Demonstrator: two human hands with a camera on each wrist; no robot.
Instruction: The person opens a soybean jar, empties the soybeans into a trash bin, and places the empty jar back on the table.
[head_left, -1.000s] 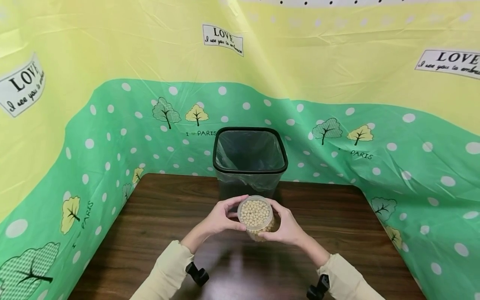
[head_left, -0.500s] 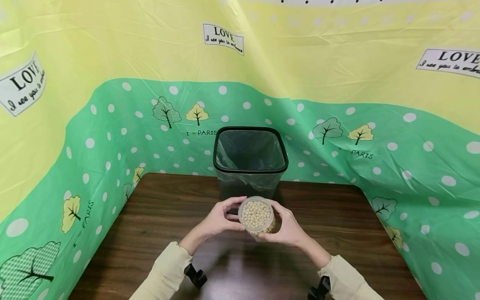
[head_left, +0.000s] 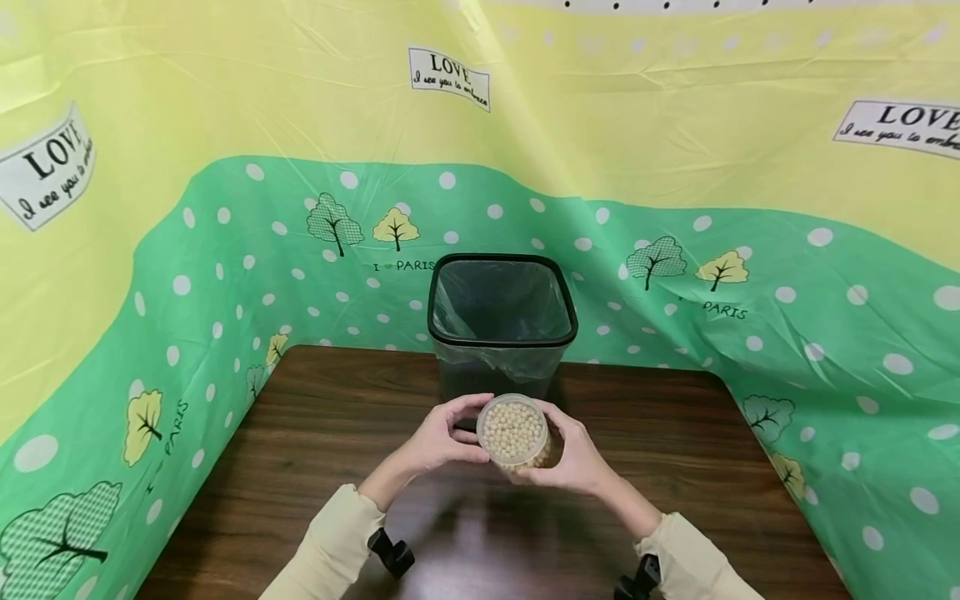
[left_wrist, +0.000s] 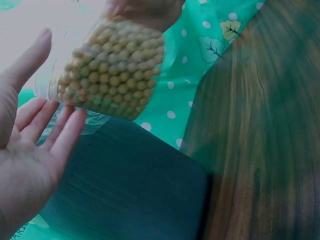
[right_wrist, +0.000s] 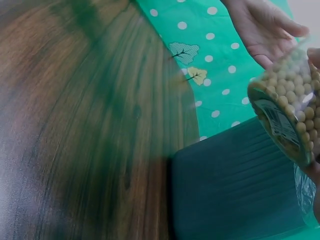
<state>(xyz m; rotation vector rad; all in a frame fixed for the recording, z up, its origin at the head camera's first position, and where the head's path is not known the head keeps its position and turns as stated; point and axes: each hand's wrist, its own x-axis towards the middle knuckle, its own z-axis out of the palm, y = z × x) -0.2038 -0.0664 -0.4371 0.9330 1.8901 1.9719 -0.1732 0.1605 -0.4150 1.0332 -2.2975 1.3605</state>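
At the left, the left hand (head_left: 442,432) is spread wide, fingers against the jar's rim end, thumb reaching along that side without a firm pinch that shows. Next along, behind the jar, stands the bin (head_left: 498,342). The jar (head_left: 513,429) is between the hands, tilted, just before the bin, and seems to be off the table (head_left: 337,400). Its clear plastic looks smooth and probably slippery; packed with pale pellets (head_left: 512,423), it should have some weight, and they may shift if it tips. Whether a lid covers the top is hard to tell. The wall seems fairly stiff, best held mid-height from both sides. At the right, the right hand (head_left: 573,454) grips the jar's side.
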